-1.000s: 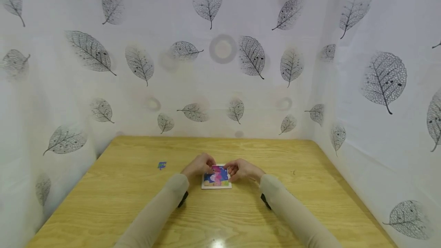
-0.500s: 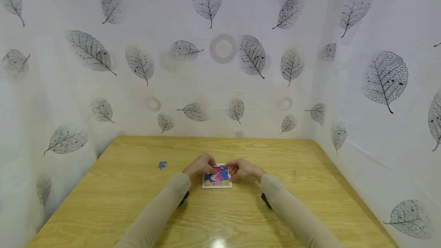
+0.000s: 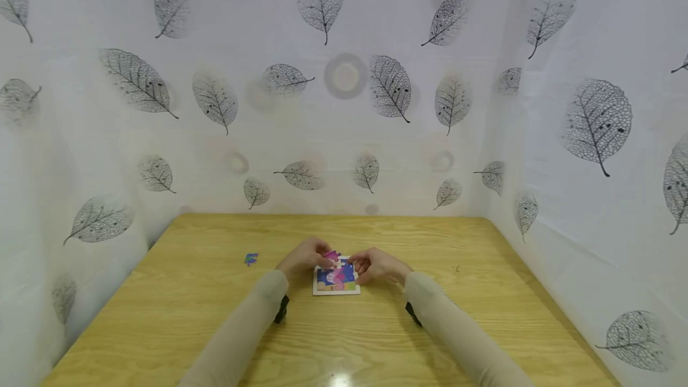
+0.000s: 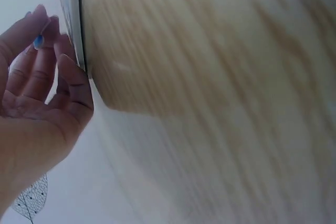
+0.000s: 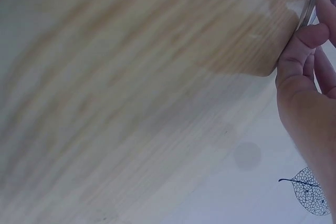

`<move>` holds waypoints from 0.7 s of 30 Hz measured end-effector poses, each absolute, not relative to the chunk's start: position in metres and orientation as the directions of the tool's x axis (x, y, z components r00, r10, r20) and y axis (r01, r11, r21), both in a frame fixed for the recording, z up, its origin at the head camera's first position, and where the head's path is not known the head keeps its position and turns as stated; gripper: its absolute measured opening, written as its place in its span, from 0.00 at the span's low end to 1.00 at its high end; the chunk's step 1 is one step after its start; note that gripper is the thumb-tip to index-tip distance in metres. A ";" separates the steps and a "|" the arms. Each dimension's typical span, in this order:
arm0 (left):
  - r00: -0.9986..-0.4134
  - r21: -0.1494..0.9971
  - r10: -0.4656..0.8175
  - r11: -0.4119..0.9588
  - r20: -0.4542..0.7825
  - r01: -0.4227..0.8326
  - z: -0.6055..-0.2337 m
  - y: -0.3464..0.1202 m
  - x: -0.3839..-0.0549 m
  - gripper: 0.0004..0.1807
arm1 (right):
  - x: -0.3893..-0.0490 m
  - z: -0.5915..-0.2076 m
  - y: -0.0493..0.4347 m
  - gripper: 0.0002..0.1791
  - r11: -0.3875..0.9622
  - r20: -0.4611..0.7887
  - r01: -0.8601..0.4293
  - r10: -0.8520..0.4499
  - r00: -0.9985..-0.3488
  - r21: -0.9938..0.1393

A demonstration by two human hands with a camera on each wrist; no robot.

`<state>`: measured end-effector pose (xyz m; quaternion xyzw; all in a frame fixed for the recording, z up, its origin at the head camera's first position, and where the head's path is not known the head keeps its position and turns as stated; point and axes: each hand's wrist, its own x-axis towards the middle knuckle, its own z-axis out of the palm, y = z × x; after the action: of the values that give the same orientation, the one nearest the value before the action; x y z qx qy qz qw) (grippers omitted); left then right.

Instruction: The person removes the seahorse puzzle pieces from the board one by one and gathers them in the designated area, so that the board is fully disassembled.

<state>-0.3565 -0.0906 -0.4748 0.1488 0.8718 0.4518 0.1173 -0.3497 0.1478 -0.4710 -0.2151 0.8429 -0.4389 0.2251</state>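
A small jigsaw puzzle with a pink and blue picture lies in a white-edged puzzle board (image 3: 336, 292) at the table's middle. My left hand (image 3: 307, 257) pinches a pink puzzle piece (image 3: 332, 255) between thumb and fingers, raised and tilted over the board's upper left. A pale gap shows in the picture below it. In the left wrist view, a bit of blue on the puzzle piece (image 4: 38, 41) peeks out between the fingertips. My right hand (image 3: 378, 266) grips the board's right side with curled fingers; in the right wrist view its fingers (image 5: 304, 43) touch the edge.
Left of the board, a loose blue and green puzzle piece (image 3: 251, 258) lies on the wooden table (image 3: 215, 315). A leaf-printed white curtain (image 3: 344, 124) hangs behind the table and along both sides.
My left hand has lifted the pink piece up from the puzzle and shifted slightly left, uncovering a pale gap. The right hand stays at the board's right side.
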 end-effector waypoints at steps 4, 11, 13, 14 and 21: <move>-0.919 0.888 0.391 0.437 -0.043 0.144 -0.471 -0.094 -0.355 0.16 | -0.350 -0.471 0.148 0.31 0.528 -0.195 -0.166 -0.560 -0.805 -0.833; -0.935 0.909 0.354 0.389 0.003 0.150 -0.468 -0.099 -0.356 0.15 | -0.352 -0.471 0.148 0.30 0.525 -0.196 -0.156 -0.553 -0.810 -0.837; -0.930 0.913 0.367 0.373 0.017 0.164 -0.467 -0.102 -0.357 0.14 | -0.352 -0.471 0.147 0.31 0.514 -0.195 -0.150 -0.557 -0.807 -0.845; -0.926 0.914 0.376 0.368 0.023 0.172 -0.467 -0.103 -0.358 0.14 | -0.351 -0.471 0.147 0.31 0.509 -0.197 -0.145 -0.559 -0.806 -0.849; -0.913 0.924 0.402 0.320 0.070 0.211 -0.463 -0.119 -0.360 0.19 | -0.349 -0.471 0.147 0.31 0.516 -0.199 -0.152 -0.561 -0.803 -0.843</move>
<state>-0.3600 -0.1189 -0.4629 0.1896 0.8077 0.5515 0.0864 -0.3494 0.1472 -0.4713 -0.2124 0.8394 -0.4439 0.2306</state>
